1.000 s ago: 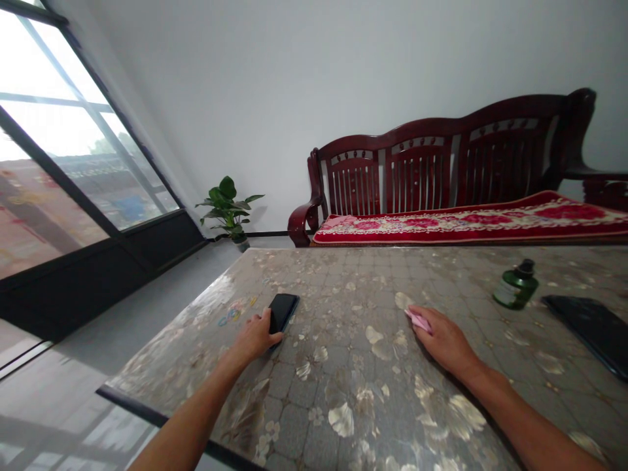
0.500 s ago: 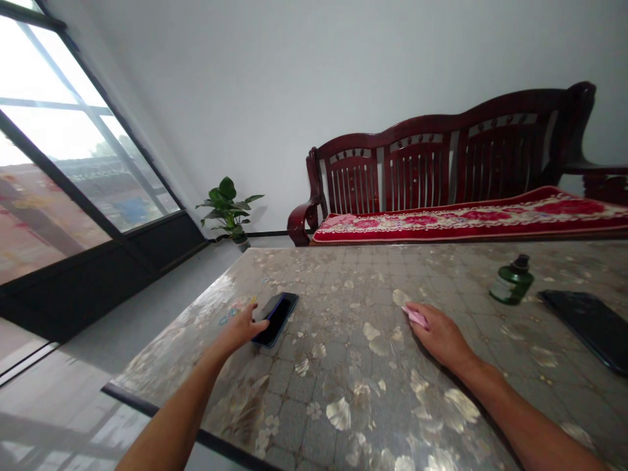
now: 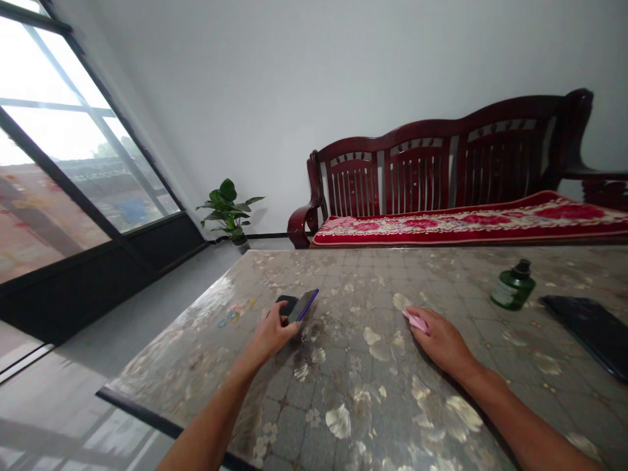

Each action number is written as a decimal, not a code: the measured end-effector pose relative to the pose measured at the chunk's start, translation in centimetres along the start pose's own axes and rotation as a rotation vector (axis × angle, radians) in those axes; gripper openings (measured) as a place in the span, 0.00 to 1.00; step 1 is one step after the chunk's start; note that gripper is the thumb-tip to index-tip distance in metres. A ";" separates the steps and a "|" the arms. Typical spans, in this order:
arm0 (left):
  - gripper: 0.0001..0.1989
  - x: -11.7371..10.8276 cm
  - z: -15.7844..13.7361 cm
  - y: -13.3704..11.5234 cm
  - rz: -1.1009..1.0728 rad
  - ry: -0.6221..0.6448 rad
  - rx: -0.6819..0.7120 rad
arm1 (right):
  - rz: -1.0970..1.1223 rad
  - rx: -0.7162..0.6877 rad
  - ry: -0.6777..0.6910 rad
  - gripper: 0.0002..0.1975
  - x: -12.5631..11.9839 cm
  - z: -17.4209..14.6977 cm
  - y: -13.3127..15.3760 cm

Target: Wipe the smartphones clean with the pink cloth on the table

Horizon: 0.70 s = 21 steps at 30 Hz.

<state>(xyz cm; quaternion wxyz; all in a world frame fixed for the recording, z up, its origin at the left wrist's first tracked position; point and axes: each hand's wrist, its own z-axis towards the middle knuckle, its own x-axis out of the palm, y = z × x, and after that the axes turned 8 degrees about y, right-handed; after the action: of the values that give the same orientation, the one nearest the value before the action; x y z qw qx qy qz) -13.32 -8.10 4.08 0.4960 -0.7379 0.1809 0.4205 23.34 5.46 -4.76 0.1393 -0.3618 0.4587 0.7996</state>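
l. hand [image 3: 273,332] w/ phone [image 3: 305,305] (tilted)

We are seeing a grey-brown tabletop [image 3: 299,399] with pale flowers and grid lines, a pink cloth [image 3: 417,322], a blue-edged slab [image 3: 304,306], a green bottle [image 3: 513,289] and a red, flowered seat cover [image 3: 471,224].

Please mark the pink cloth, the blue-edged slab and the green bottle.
Pink cloth [image 3: 417,322]: head view, middle of its exposed part.
Blue-edged slab [image 3: 304,305]: head view, on its tilted flat face.
Green bottle [image 3: 513,290]: head view, middle of its body.
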 end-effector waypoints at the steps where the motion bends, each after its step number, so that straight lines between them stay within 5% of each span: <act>1: 0.36 0.6 -0.1 -0.5 0.069 -0.003 -0.005 | 0.004 0.000 0.000 0.20 0.0 0.0 0.1; 5: 0.36 2.0 -1.0 -2.5 0.227 0.038 -0.004 | 0.018 0.009 0.002 0.20 -0.1 0.0 0.3; 9: 0.35 2.7 -1.0 -3.4 0.158 0.063 -0.011 | 0.037 0.033 0.000 0.20 0.0 0.0 0.3; 12: 0.32 3.6 -0.3 -4.0 -0.197 0.180 0.039 | 0.090 0.065 -0.006 0.21 0.0 0.0 0.4; 17: 0.30 6.2 -0.6 -6.3 -1.112 0.671 0.091 | 0.297 0.170 -0.082 0.21 -0.5 0.3 0.8; 21: 0.32 8.4 -1.6 -8.5 -1.433 0.898 0.177 | 0.572 0.298 -0.189 0.22 -1.2 0.9 1.1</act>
<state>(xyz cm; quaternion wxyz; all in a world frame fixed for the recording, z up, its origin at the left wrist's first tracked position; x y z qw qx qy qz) -1.91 -4.46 2.55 0.5797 -0.7293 -0.1183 -0.3436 23.12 5.71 -2.94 0.0026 -0.1181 0.6387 0.7603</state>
